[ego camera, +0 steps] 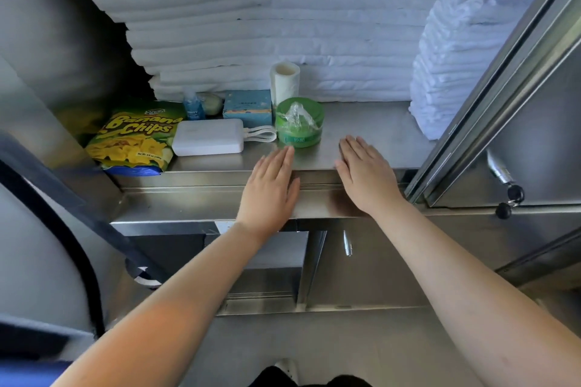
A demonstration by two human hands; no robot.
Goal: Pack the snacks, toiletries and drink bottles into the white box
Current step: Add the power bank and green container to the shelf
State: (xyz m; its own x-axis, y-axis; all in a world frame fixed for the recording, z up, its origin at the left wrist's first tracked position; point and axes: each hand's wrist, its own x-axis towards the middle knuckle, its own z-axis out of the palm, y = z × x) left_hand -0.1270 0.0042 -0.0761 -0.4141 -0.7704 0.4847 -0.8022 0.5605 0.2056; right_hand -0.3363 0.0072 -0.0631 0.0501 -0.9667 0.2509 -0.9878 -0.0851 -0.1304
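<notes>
On a steel shelf (371,122) lie a yellow-green bag of banana chips (135,138), a white flat case with a looped cord (208,137), a light blue tissue box (247,107), a small blue bottle (193,106), a pale round item (212,104), a white paper roll (284,80) and a green round tub wrapped in plastic (299,122). My left hand (271,185) lies flat on the shelf's front edge, fingertips just short of the green tub. My right hand (366,174) lies flat beside it, fingers straight. Neither holds anything. No white box is in view.
Stacks of folded white linen (267,19) fill the back of the cabinet, with a second white pile (452,66) at the right. A sliding steel door (515,97) with a key in its lock (512,195) stands to the right. A lower steel compartment sits below the shelf.
</notes>
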